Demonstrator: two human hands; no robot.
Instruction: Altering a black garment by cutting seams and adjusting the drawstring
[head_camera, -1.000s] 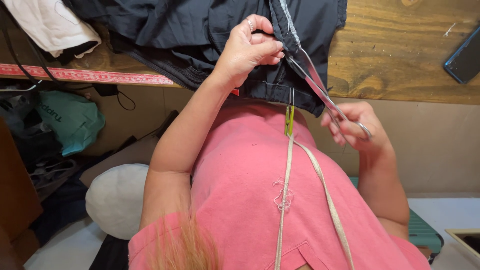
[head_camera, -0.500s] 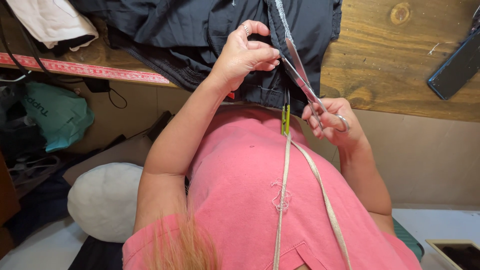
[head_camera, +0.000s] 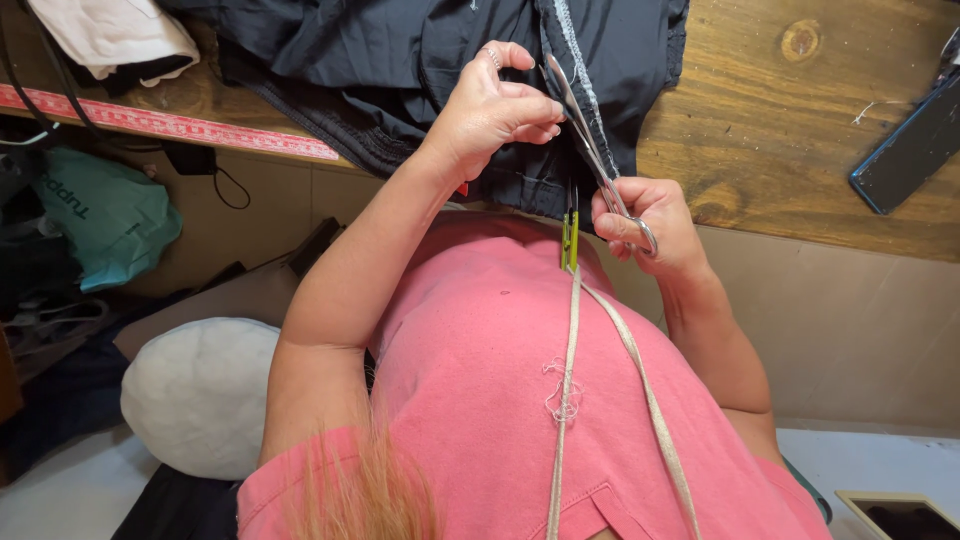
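This looks like a home sewing corner. A rough wooden worktable (head_camera: 800, 150) carries a dark garment (head_camera: 400, 60), with a red measuring tape (head_camera: 170, 125) fixed along the table's front edge. Below the table lie a teal bag (head_camera: 100, 215) and a pale cushion (head_camera: 200, 390); a measuring tape (head_camera: 570, 350) hangs over the person's pink shirt.

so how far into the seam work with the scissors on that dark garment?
Done: can't tell how much is already cut. In hand: the left hand pinches the dark garment by its light-stitched seam; the right hand holds the scissors, blades up along that seam. Left: the stitching above the blades looks intact.
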